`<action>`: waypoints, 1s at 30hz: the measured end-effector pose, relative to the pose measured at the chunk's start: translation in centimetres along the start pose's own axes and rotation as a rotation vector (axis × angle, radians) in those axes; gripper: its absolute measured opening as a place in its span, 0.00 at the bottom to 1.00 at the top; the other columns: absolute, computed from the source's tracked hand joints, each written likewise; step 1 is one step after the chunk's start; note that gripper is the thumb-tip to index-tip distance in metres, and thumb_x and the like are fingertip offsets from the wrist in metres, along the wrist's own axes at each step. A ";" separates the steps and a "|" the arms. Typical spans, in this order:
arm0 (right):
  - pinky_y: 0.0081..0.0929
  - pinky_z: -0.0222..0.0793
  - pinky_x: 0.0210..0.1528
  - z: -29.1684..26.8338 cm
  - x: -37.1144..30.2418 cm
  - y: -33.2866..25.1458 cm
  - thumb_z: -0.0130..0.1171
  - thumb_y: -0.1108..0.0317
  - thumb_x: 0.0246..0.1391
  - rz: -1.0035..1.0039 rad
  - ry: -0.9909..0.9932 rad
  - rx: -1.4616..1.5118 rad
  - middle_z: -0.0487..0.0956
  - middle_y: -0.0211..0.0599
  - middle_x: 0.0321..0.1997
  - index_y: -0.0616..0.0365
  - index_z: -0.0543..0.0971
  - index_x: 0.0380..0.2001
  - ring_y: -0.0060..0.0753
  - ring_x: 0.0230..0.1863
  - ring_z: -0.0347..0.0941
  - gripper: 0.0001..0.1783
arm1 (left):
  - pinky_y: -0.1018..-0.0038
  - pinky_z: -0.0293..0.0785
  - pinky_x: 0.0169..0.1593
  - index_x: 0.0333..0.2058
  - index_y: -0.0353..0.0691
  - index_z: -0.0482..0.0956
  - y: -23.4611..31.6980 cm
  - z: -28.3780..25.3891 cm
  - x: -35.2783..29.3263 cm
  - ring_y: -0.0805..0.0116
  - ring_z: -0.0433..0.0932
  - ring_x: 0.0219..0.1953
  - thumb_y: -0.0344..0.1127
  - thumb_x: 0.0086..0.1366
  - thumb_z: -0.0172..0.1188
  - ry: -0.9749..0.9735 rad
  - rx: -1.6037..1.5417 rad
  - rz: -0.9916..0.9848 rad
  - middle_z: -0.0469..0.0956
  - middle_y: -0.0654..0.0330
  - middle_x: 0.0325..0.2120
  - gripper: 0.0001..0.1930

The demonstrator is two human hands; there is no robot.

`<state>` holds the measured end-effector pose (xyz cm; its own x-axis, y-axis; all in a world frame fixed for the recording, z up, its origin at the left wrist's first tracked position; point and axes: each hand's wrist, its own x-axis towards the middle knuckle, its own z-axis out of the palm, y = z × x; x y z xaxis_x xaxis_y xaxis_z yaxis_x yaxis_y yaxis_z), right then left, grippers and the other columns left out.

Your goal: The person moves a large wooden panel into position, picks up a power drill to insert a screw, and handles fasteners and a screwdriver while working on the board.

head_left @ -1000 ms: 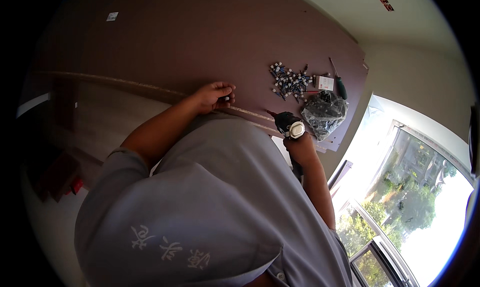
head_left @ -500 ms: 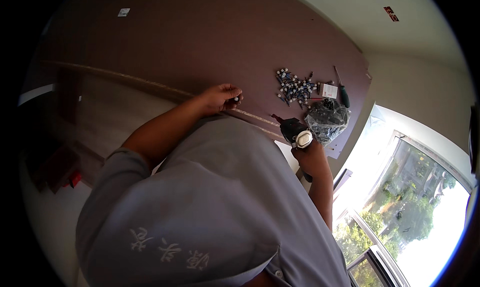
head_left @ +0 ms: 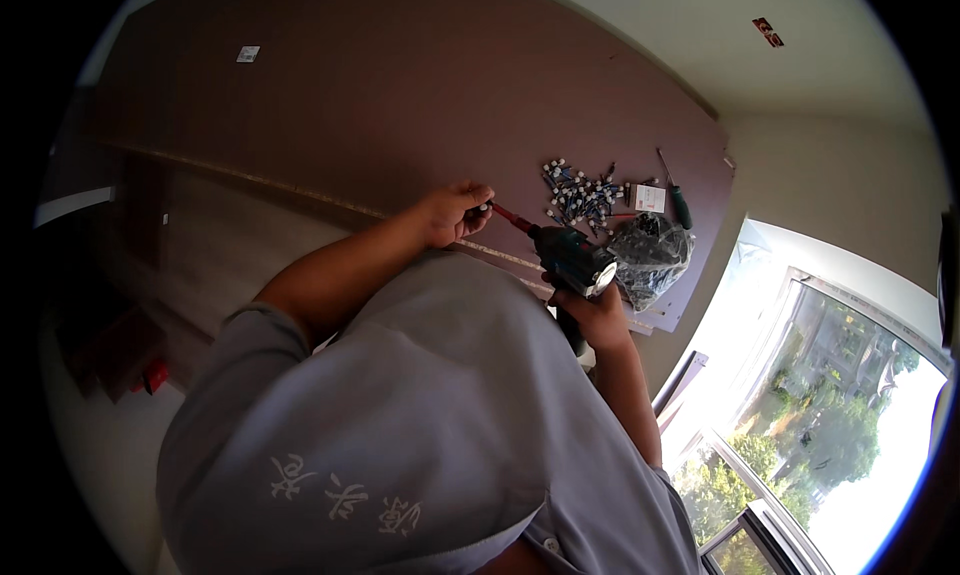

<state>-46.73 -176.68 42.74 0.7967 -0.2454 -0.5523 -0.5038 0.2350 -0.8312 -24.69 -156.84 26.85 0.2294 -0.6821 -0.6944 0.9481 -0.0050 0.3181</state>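
My right hand (head_left: pixel 600 317) grips a dark power drill (head_left: pixel 568 255) by its handle. Its long red bit (head_left: pixel 512 217) points left and reaches the fingertips of my left hand (head_left: pixel 450 215). Those fingers are pinched around a small white-ended furniture bolt (head_left: pixel 486 207), mostly covered by them. Both hands are over the near edge of a large brown panel (head_left: pixel 350 105). On the panel, beyond the drill, lies a loose pile of similar white-ended bolts (head_left: pixel 580 197).
Right of the pile are a small white box (head_left: pixel 649 199), a screwdriver (head_left: pixel 681 207) with a green-black handle, and a clear plastic bag (head_left: pixel 655 260) of dark parts. A bright window (head_left: pixel 800 395) is at the right. A red object (head_left: pixel 155 376) sits low at the left.
The drill has swung left and upward, bringing its red bit from near the panel's edge to my left fingertips. My left hand has shifted slightly right, still pinching the bolt.
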 end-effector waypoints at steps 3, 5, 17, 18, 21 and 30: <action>0.29 0.80 0.46 0.1 1.8 0.6 0.62 0.77 0.57 0.062 0.039 0.086 0.85 0.39 0.48 0.64 0.78 0.58 0.28 0.42 0.82 0.23 | 0.76 0.78 0.38 0.52 0.43 0.79 0.3 0.4 0.9 0.75 0.76 0.33 0.39 0.75 0.63 -0.020 0.126 -0.080 0.77 0.65 0.34 0.13; 0.29 0.80 0.44 -0.2 4.3 0.6 0.63 0.76 0.58 -0.030 0.059 0.020 0.84 0.37 0.45 0.65 0.79 0.54 0.28 0.39 0.81 0.20 | 0.77 0.77 0.37 0.55 0.42 0.77 1.1 0.3 2.0 0.76 0.75 0.32 0.39 0.74 0.63 -0.019 0.269 -0.050 0.77 0.65 0.35 0.15; 0.34 0.78 0.33 -12.1 26.3 -8.4 0.66 0.63 0.63 -0.090 0.535 -0.046 0.84 0.39 0.36 0.62 0.80 0.48 0.36 0.29 0.82 0.16 | 0.68 0.84 0.54 0.50 0.40 0.76 9.1 -8.7 2.0 0.66 0.85 0.48 0.27 0.74 0.60 0.244 0.427 0.306 0.82 0.60 0.43 0.09; 0.33 0.78 0.32 -13.0 27.7 -9.6 0.66 0.64 0.61 -0.111 0.533 -0.065 0.84 0.39 0.35 0.64 0.80 0.47 0.35 0.29 0.82 0.16 | 0.68 0.84 0.54 0.50 0.39 0.76 9.3 -8.4 1.9 0.66 0.85 0.48 0.28 0.74 0.60 0.247 0.434 0.285 0.82 0.60 0.43 0.09; 0.35 0.77 0.31 -15.3 30.8 -13.2 0.67 0.63 0.61 -0.030 0.430 -0.168 0.83 0.38 0.33 0.63 0.81 0.44 0.35 0.27 0.81 0.15 | 0.67 0.84 0.53 0.50 0.39 0.76 10.2 -7.9 1.7 0.67 0.85 0.47 0.28 0.74 0.61 0.255 0.432 0.238 0.83 0.60 0.43 0.09; 0.32 0.78 0.34 -15.8 34.6 -21.0 0.64 0.64 0.62 0.078 0.256 -0.641 0.83 0.37 0.34 0.61 0.81 0.46 0.32 0.28 0.78 0.14 | 0.70 0.84 0.52 0.49 0.37 0.76 10.2 -7.2 1.1 0.68 0.85 0.47 0.30 0.73 0.63 0.292 0.428 0.219 0.83 0.60 0.42 0.10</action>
<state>-13.86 -204.98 40.05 0.6861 -0.4826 -0.5443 -0.7169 -0.3212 -0.6188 -13.20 -152.38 24.70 0.5198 -0.4699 -0.7134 0.7114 -0.2242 0.6660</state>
